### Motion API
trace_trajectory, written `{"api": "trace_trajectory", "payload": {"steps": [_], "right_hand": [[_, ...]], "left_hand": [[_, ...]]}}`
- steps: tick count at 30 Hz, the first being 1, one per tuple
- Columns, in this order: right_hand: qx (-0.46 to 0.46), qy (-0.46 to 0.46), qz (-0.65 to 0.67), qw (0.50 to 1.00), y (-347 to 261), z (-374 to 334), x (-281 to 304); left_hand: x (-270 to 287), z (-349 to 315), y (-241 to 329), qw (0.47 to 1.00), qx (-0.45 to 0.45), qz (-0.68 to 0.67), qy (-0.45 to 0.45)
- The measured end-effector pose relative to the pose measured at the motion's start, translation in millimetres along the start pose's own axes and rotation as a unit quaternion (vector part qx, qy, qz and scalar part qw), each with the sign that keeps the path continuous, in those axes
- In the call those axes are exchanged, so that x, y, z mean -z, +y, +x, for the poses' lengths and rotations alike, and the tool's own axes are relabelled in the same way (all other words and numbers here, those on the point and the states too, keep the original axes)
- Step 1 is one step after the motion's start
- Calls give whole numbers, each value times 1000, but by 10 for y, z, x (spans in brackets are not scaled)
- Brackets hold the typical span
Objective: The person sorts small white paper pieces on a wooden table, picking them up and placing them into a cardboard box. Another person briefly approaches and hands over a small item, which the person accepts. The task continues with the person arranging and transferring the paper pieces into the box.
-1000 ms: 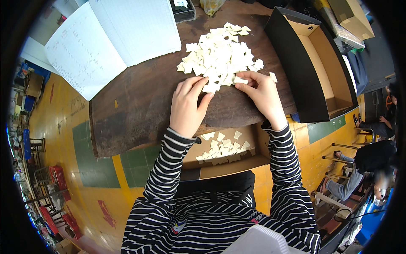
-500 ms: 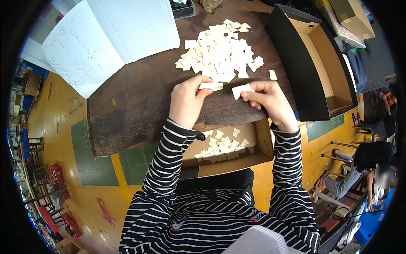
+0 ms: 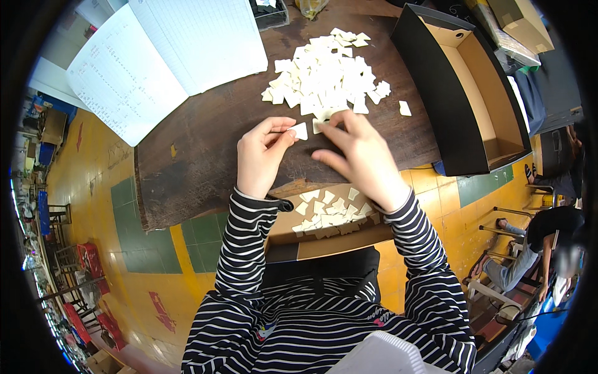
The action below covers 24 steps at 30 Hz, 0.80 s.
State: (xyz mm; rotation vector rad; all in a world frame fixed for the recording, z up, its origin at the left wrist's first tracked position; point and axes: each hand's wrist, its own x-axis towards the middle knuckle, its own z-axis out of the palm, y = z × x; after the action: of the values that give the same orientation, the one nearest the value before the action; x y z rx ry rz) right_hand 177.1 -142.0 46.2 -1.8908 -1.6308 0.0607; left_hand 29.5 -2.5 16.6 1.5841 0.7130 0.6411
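My left hand (image 3: pixel 261 156) pinches a small cream-white flat piece (image 3: pixel 301 131) with angled edges between thumb and fingertips, above the dark wooden table. My right hand (image 3: pixel 364 153) is palm down, its thumb spread away from the fingers, and the fingertips reach another cream piece (image 3: pixel 317 126) at the near edge of the pile. The large pile of similar flat pieces (image 3: pixel 327 75) lies just beyond both hands. Below my wrists, a shallow cardboard box (image 3: pixel 336 244) at my lap holds more of these pieces (image 3: pixel 333 212).
A black box with a brown inside (image 3: pixel 458 93) stands at the table's right. An open notebook (image 3: pixel 168 62) lies at the far left. One stray piece (image 3: pixel 405 108) sits right of the pile on the dark table (image 3: pixel 205 162). Another person (image 3: pixel 548 230) is seated at far right.
The cream piece is no longer between my right fingers; that hand has moved left to the pile's near edge and spread its thumb. My left hand, still pinching a piece, shifted slightly left.
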Motion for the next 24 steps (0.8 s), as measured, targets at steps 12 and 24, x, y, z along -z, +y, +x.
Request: {"api": "trace_trajectory", "payload": {"steps": [12, 24], "right_hand": [[-11, -14, 112, 994, 73, -135, -109], [-15, -69, 79, 994, 9, -141, -3]], "left_hand": [[-3, -93, -66, 999, -51, 5, -9], [-48, -485, 52, 982, -68, 170, -36]]}}
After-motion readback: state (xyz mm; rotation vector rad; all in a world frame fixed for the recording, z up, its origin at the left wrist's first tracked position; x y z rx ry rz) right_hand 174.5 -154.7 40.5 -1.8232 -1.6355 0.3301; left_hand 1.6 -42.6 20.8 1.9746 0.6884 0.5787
